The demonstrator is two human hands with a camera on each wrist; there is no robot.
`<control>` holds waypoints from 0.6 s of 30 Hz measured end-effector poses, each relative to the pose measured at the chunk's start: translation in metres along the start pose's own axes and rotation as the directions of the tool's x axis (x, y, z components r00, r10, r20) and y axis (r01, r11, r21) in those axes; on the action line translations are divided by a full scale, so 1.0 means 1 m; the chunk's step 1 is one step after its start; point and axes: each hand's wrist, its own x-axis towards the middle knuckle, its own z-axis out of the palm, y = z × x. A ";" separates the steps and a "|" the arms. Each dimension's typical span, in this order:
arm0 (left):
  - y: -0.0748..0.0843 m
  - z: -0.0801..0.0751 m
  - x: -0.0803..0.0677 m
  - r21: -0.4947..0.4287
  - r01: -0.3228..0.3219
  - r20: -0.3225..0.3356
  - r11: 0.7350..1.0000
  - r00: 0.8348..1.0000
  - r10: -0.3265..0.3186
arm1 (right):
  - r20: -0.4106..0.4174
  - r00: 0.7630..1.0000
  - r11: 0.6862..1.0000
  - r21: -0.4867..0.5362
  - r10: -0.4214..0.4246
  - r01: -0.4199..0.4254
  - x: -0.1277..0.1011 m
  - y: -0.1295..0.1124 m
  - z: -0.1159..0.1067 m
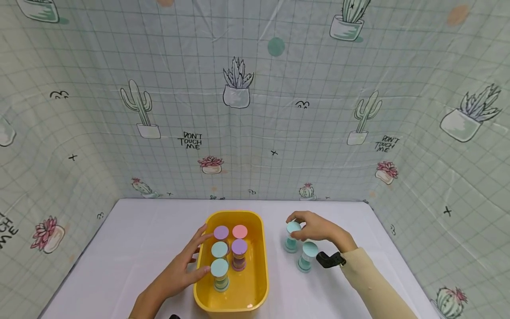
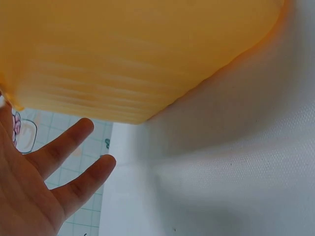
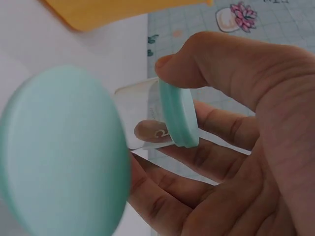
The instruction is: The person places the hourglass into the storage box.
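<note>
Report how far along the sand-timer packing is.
Done: five sand timers stand in the yellow bin, which the left hand steadies. In hand: the right hand grips a teal timer on the table. Left: that one and a second teal timer beside it.

In the right wrist view, a blurred round teal cap (image 3: 61,152) at 9 o'clock hid its own body; the yellow plastic tub (image 3: 113,10) was cropped at 12 o'clock.
</note>
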 end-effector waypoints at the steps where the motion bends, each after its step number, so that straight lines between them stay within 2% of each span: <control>1: 0.000 0.000 0.000 -0.001 0.003 0.000 1.000 1.000 -0.003 | -0.001 1.000 1.000 -0.002 0.000 0.000 0.000 -0.002 -0.001; 7: 0.000 0.001 0.001 -0.004 0.010 -0.002 1.000 1.000 -0.010 | -0.024 0.999 1.000 -0.014 -0.024 0.024 -0.005 -0.017 -0.010; 18: 0.001 0.002 -0.001 0.008 0.009 -0.015 1.000 1.000 -0.008 | -0.035 0.996 0.994 -0.074 -0.080 0.077 -0.024 -0.063 -0.027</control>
